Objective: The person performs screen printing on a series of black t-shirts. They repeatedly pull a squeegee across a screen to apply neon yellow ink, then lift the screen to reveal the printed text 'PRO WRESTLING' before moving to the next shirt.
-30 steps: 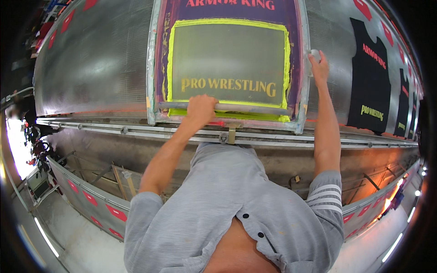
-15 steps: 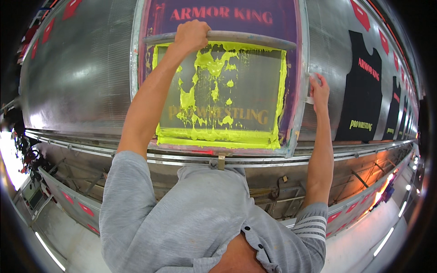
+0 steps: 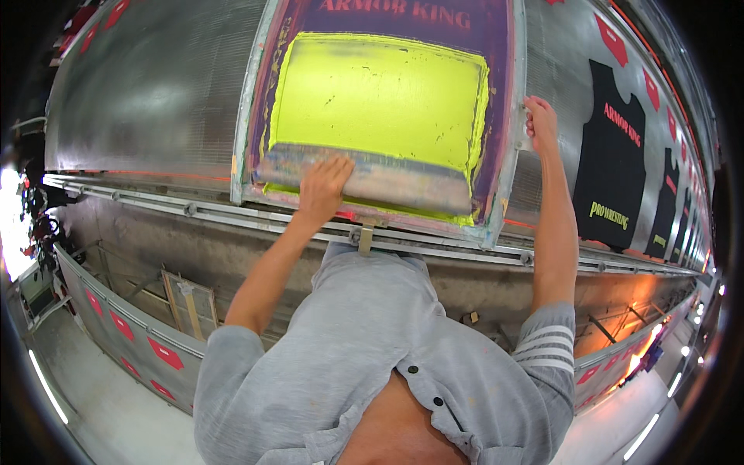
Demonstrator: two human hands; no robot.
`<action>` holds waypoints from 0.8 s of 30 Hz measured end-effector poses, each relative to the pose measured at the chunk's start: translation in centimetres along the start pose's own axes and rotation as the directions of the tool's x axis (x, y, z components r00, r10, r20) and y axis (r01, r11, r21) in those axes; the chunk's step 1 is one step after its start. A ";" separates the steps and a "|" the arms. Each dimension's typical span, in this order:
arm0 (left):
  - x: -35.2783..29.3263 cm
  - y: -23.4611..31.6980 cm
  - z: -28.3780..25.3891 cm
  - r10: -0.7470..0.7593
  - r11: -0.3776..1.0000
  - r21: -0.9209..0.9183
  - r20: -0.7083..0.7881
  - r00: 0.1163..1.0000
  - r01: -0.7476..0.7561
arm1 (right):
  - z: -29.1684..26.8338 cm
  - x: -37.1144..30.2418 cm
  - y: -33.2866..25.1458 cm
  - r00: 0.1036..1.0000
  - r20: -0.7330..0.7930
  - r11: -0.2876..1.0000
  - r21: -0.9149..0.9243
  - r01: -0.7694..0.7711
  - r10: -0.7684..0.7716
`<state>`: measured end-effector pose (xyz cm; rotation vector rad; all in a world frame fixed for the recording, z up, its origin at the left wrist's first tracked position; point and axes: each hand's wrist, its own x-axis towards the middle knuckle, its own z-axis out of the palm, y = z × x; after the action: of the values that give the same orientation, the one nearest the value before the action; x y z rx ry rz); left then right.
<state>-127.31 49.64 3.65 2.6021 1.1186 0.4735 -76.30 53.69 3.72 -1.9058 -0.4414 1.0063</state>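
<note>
A screen-printing frame (image 3: pixel 244 132) with a purple mesh lies on the long grey table before me. Bright yellow-green ink (image 3: pixel 380 97) covers the rectangular middle of the mesh in a nearly even layer. My left hand (image 3: pixel 325 184) grips the wide squeegee (image 3: pixel 407 184), which lies tilted across the near part of the screen, just below the ink field. At the frame's right side my right hand (image 3: pixel 541 124) is closed on a small pale handle (image 3: pixel 524 139), mostly hidden by the fingers. Pinkish-red lettering shows through the mesh at the far end.
Black sleeveless shirt pieces (image 3: pixel 614 155) with red and yellow printing lie in a row to the right. Red printed patches (image 3: pixel 611 40) sit beyond them. A metal rail (image 3: pixel 209 211) runs along the table's near edge. Another table side with red patches (image 3: pixel 165 353) stands behind me.
My left hand has drawn the squeegee from the far end of the ink field toward me. Patchy ink has become a nearly full layer. My right hand stays at the frame's side.
</note>
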 end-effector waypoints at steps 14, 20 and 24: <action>-3.9 3.6 -10.7 -0.285 0.928 -0.200 0.161 0.945 0.314 | 0.1 -0.1 0.0 0.998 0.022 0.998 -0.018 -0.054 0.054; 1.9 -0.4 -11.7 -0.349 0.914 -0.037 0.433 0.831 0.404 | 0.3 -0.6 -0.2 0.998 -0.020 0.997 -0.059 -0.054 0.053; 4.7 -2.3 -7.6 -0.259 0.955 0.050 0.622 0.739 0.292 | 0.3 -0.4 -0.2 0.998 -0.033 0.994 -0.096 -0.049 0.046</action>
<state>-128.75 55.54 10.65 2.2047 1.1787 -0.4087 -76.76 53.72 4.03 -2.0240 -0.4357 1.0014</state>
